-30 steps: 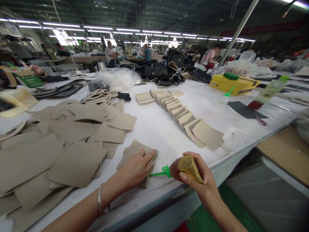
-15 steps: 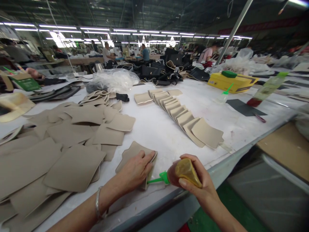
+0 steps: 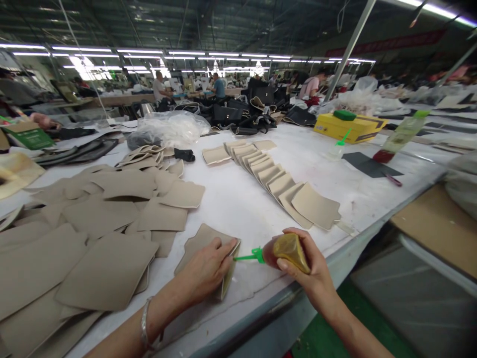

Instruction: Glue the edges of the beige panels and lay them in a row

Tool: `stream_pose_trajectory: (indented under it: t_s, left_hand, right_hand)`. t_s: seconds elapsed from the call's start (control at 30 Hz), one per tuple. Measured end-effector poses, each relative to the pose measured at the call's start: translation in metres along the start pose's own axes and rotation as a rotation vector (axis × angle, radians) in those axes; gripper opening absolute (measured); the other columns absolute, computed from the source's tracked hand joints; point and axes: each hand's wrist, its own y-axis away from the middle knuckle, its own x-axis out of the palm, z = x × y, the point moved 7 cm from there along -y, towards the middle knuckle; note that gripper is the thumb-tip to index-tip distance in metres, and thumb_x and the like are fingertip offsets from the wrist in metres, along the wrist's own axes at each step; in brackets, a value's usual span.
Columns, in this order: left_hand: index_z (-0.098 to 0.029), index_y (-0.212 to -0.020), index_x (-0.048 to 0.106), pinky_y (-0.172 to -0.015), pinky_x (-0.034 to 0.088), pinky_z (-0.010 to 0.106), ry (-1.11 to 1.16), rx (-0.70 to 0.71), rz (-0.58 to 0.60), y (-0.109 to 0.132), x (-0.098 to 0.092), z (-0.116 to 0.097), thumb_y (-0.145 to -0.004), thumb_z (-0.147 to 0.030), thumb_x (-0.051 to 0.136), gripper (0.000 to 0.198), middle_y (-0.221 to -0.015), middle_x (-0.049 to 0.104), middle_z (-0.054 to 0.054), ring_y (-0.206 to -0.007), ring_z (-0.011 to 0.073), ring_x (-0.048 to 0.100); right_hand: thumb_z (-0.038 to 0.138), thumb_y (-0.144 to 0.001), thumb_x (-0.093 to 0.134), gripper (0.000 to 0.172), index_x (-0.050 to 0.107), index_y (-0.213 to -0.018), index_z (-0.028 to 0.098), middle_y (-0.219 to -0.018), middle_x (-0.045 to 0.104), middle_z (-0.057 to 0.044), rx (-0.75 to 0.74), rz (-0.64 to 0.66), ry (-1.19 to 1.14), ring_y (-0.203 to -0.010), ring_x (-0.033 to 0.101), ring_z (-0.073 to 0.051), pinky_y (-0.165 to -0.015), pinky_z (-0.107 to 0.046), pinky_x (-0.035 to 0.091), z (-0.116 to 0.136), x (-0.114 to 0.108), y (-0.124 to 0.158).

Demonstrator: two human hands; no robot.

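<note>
In my right hand (image 3: 311, 263) is a squeeze glue bottle (image 3: 286, 252) with amber contents and a thin green nozzle (image 3: 248, 257). It lies nearly on its side, fingers wrapped around it. The nozzle tip is at the right edge of a beige leather-like panel (image 3: 201, 238). My left hand (image 3: 208, 266) holds that panel on the table, its fingers at the edge near the upper right corner. A lighter strip shows along this edge; part of the panel is hidden under the hand. To the left is a heap of similar beige panels (image 3: 108, 268).
An overlapping row of curved beige pieces (image 3: 276, 179) runs across the white table (image 3: 231, 204). Beyond stand a yellow box (image 3: 346, 128), a small green-tipped bottle (image 3: 337, 149) and a tall bottle (image 3: 400, 136). Black bags (image 3: 238, 112) and clear plastic (image 3: 171, 129) lie behind; people work farther back.
The nozzle tip has moved along the panel's edge, from its near end up toward the far corner. My left hand keeps its hold on the panel. The view has shifted slightly.
</note>
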Motion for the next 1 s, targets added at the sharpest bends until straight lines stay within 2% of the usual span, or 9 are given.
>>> stream_pose_trajectory:
  t_s: [0.1,0.3,0.47,0.7,0.87,1.0]
  left_hand:
    - [-0.025,-0.141,0.042,-0.087,0.045,0.031,0.012,-0.006,-0.008,0.0,-0.001,0.0,-0.098,-0.029,0.027,0.045,-0.102,0.055,0.006,-0.092,0.0194,0.061]
    - [-0.027,-0.139,0.044,-0.087,0.045,0.031,0.029,0.005,0.004,0.001,0.0,0.0,-0.099,-0.029,0.026,0.044,-0.101,0.055,0.005,-0.091,0.0189,0.061]
    - [-0.027,-0.137,0.044,-0.09,0.044,0.032,0.037,0.004,-0.007,0.0,0.0,0.001,-0.098,-0.029,0.027,0.043,-0.103,0.055,0.005,-0.094,0.0194,0.06]
    - [-0.028,-0.137,0.044,-0.086,0.044,0.032,0.036,0.004,0.003,0.0,0.001,0.0,-0.098,-0.03,0.026,0.043,-0.102,0.055,0.004,-0.09,0.0197,0.061]
    - [-0.028,-0.137,0.044,-0.085,0.044,0.032,0.026,-0.002,-0.008,-0.001,0.001,0.002,-0.098,-0.031,0.028,0.043,-0.1,0.055,0.004,-0.089,0.0195,0.06]
    - [-0.029,-0.137,0.044,-0.086,0.044,0.031,0.035,-0.001,0.006,0.0,0.001,0.001,-0.098,-0.031,0.027,0.043,-0.101,0.055,0.004,-0.09,0.0192,0.06]
  right_hand:
    - [0.04,-0.078,0.075,0.05,0.047,-0.118,0.029,-0.097,0.059,0.0,0.033,0.125,-0.043,-0.083,0.057,-0.02,-0.071,-0.028,0.046,-0.001,0.008,0.003]
    - [0.038,-0.077,0.077,0.048,0.05,-0.116,0.029,-0.098,0.059,0.001,-0.03,-0.019,0.011,-0.086,0.056,-0.019,-0.076,-0.027,0.045,0.001,-0.005,-0.007]
    - [0.039,-0.078,0.076,0.051,0.047,-0.119,0.03,-0.103,0.06,0.0,0.028,0.118,-0.073,-0.088,0.058,-0.021,-0.074,-0.028,0.046,-0.005,0.003,0.0]
    - [0.038,-0.077,0.077,0.05,0.049,-0.117,0.031,-0.1,0.06,0.0,-0.032,-0.006,-0.01,-0.089,0.057,-0.02,-0.077,-0.028,0.045,0.0,-0.008,-0.007]
    - [0.038,-0.078,0.077,0.05,0.048,-0.118,0.031,-0.101,0.06,0.001,-0.002,0.073,-0.043,-0.086,0.058,-0.02,-0.075,-0.028,0.046,0.0,0.0,-0.001]
    - [0.039,-0.077,0.077,0.049,0.049,-0.117,0.029,-0.102,0.061,0.0,-0.025,-0.011,-0.011,-0.09,0.057,-0.021,-0.077,-0.029,0.045,0.0,-0.006,-0.006]
